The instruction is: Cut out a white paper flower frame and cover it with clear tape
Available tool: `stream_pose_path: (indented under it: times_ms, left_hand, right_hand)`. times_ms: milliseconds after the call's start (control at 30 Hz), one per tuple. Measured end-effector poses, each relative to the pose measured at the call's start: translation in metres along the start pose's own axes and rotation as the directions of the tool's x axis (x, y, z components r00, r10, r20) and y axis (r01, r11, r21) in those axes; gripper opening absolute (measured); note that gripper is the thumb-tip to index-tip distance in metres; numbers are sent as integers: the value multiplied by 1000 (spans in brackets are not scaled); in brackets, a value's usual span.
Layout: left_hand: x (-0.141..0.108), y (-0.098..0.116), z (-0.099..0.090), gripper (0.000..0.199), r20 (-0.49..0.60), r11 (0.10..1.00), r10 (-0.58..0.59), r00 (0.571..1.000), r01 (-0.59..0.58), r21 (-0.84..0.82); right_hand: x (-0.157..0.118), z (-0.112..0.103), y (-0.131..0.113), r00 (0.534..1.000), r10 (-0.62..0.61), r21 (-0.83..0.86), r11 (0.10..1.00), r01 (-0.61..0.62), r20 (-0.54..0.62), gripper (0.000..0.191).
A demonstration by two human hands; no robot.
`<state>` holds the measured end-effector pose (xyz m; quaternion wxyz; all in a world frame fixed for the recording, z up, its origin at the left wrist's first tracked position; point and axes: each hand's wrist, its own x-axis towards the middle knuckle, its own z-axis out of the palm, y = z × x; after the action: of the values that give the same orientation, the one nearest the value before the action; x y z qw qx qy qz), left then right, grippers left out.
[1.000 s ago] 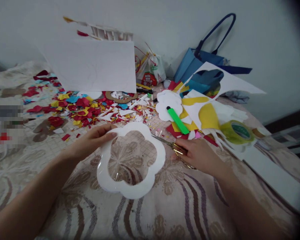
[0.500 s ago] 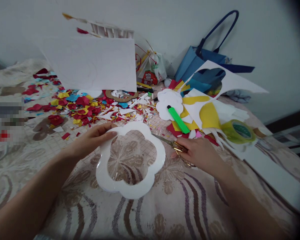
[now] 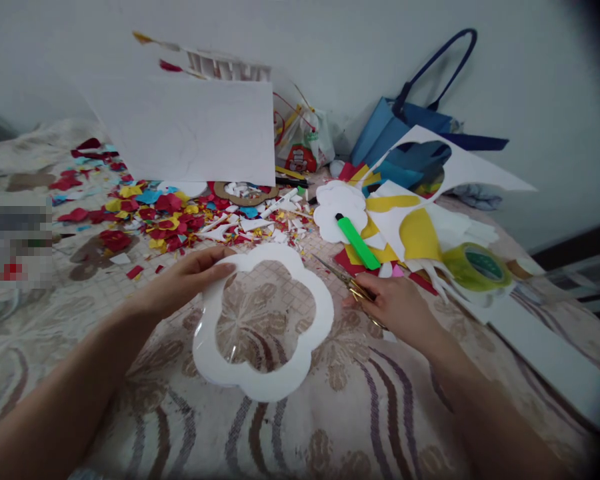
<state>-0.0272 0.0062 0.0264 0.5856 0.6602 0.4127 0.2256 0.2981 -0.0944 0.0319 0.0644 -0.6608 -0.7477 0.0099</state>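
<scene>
My left hand (image 3: pixel 207 267) pinches the upper left edge of a white flower-shaped frame (image 3: pixel 319 307), thumb on top. Shiny clear film shows at the frame's left edge, and the patterned cloth is visible through its wide opening. To the right, my right hand (image 3: pixel 387 300) is closed round the gold handles of a pair of scissors (image 3: pixel 347 279). Their blades point up and left, a little apart from the frame's right side. Whether the blades are fully closed I cannot make out. Just beyond them a green highlighter (image 3: pixel 357 243) lies over white flower-shaped paper pieces (image 3: pixel 325 210).
Red, yellow and blue paper scraps (image 3: pixel 167 220) cover the back left. Behind them stands a white board (image 3: pixel 200 133). Yellow-green tape (image 3: pixel 480 263) and white offcuts (image 3: pixel 500 173) lie at right, near a blue bag (image 3: pixel 380 127). A patterned tablecloth (image 3: pixel 260 440) covers the table.
The scissors have moved slightly right, and their tips have drawn away from the frame's edge. My left hand still holds the frame in nearly the same place.
</scene>
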Motion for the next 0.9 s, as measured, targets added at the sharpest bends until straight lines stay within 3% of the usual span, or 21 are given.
stream_pose_path:
  times_ms: [233,367,567,900]
  left_hand:
    - [-1,2,2,23,5,999,-30,1000,30,-23]
    - [0,-3,1,25,10,998,-15,1000,16,-62]
    - [3,-11,-2,28,64,998,7,998,-3,-71]
    - [-1,1,5,27,101,994,-32,994,42,-99]
  right_hand:
    - [1,-1,-1,990,102,95,989,-111,92,33]
    - [-2,-6,-10,988,36,170,984,-61,148,30]
    - [-3,-8,-24,990,72,275,956,-103,124,31]
    - [-1,6,-13,993,102,383,916,-119,63,30]
